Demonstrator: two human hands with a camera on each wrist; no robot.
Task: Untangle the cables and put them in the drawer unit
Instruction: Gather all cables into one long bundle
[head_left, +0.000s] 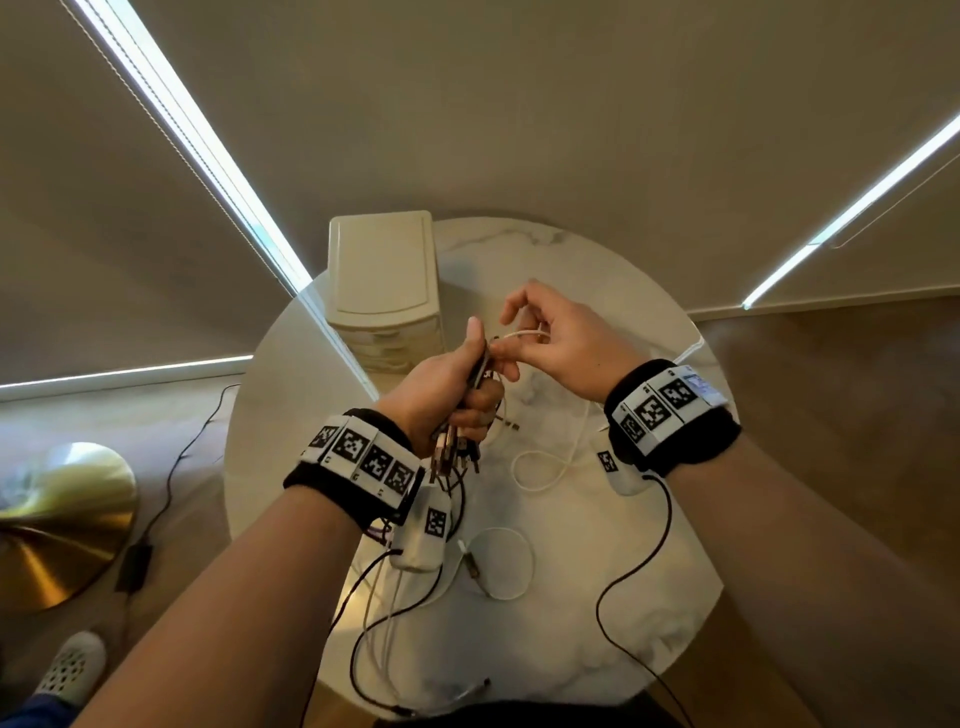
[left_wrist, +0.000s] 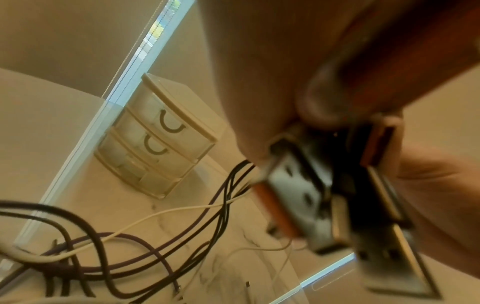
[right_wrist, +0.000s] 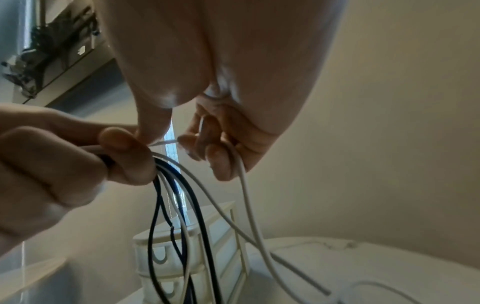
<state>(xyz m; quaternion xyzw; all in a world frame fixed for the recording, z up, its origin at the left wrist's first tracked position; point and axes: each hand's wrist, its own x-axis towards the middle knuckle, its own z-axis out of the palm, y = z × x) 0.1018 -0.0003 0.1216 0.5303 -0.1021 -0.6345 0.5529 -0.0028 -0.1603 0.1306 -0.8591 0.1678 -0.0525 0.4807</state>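
While both hands work above the round white marble table (head_left: 597, 597), the cream plastic three-drawer unit (head_left: 382, 270) stands just beyond the left hand (head_left: 441, 387), drawers closed. That hand clenches a bundle of black and white cables (head_left: 457, 452), plugs hanging beneath it. The right hand (head_left: 558, 343), just beside it, pinches one thin white cable (right_wrist: 249, 205).

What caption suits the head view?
Left hand grips a cable bundle while right hand pinches a white cable.
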